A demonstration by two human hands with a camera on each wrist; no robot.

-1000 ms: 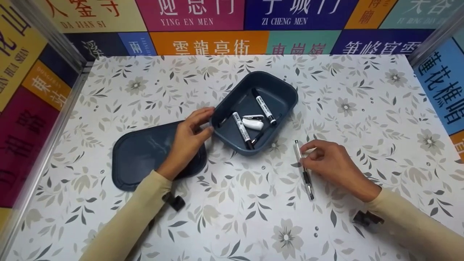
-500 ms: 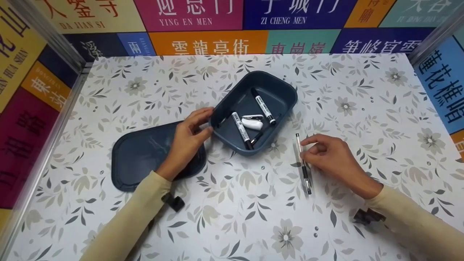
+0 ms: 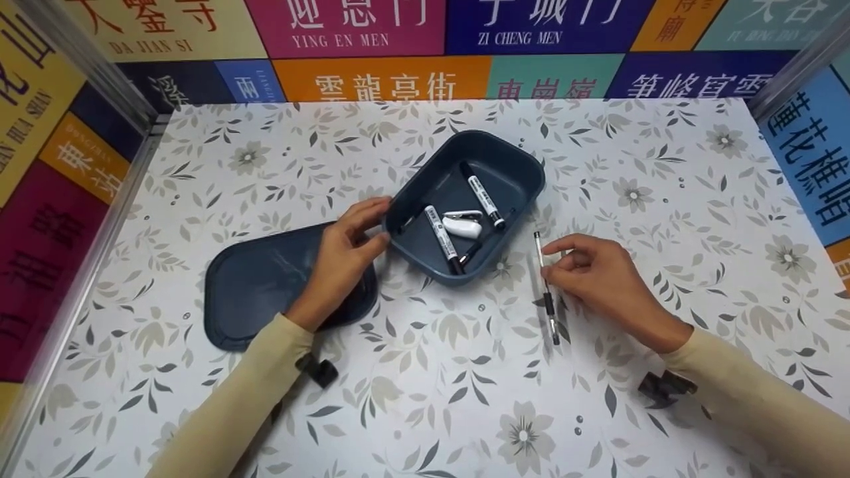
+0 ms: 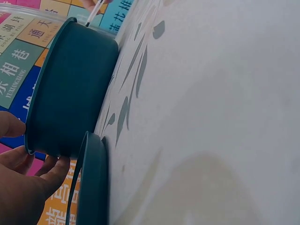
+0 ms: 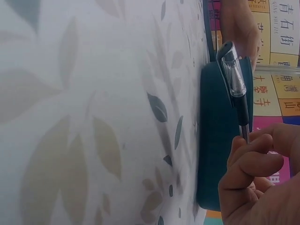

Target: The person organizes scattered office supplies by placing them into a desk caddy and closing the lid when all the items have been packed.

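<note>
In the head view a dark blue plastic box (image 3: 435,271) stands without its lid. My left hand (image 3: 345,255) holds its near-left corner, with thumb and fingers at the wall and rim. To the right of the box, my right hand (image 3: 588,272) pinches a clear gel pen (image 3: 548,302) with a black grip between thumb and index finger. The pen's capped end points back toward me, as the right wrist view also shows with the cap (image 5: 233,75). Inside the box lie two black-and-white markers (image 3: 486,197), a small white stapler-like thing (image 3: 462,226) and dark slim pens (image 3: 471,252).
A dark blue lid (image 3: 265,285) lies flat left of the box, partly under my left forearm. The table (image 3: 425,398) has a flower-patterned cover. Colourful panels with lettering (image 3: 378,79) rise along its back and both sides.
My right hand has moved slightly away from me and to the left, carrying the gel pen along. My left hand, the box and its contents stay in place.
</note>
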